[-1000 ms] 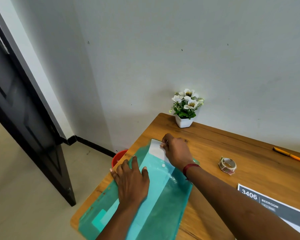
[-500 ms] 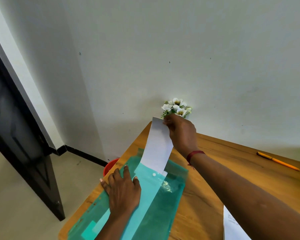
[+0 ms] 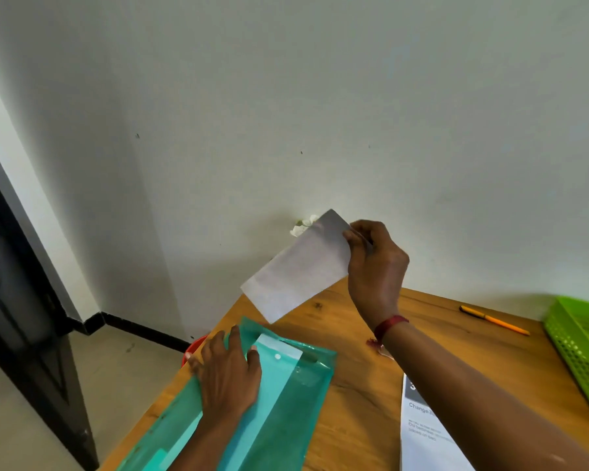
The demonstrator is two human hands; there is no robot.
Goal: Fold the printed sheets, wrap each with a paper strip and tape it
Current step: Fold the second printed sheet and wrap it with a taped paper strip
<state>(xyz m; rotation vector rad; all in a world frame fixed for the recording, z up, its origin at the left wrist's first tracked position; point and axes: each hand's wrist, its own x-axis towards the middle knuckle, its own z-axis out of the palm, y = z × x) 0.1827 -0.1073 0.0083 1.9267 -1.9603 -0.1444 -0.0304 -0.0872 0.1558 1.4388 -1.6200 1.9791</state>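
Paper strip (image 3: pixel 298 266): pinched in my right hand (image 3: pixel 374 263), lifted clear. My left hand (image 3: pixel 228 375) lies spread, pressing the green folder (image 3: pixel 286 413) beneath it.

Open strip of table (image 3: pixel 354 396) between teal folder (image 3: pixel 296 402) and printed sheet (image 3: pixel 422 447), orange pen (image 3: pixel 493 319) and green basket (image 3: pixel 578 351) blocking the far right, wall (image 3: pixel 320 96) hard behind

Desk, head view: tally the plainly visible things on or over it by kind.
paper: 2 (strip, printed sheet)
folder: 1
pen: 1
basket: 1
flowers: 1, mostly hidden behind the strip
Total: 6
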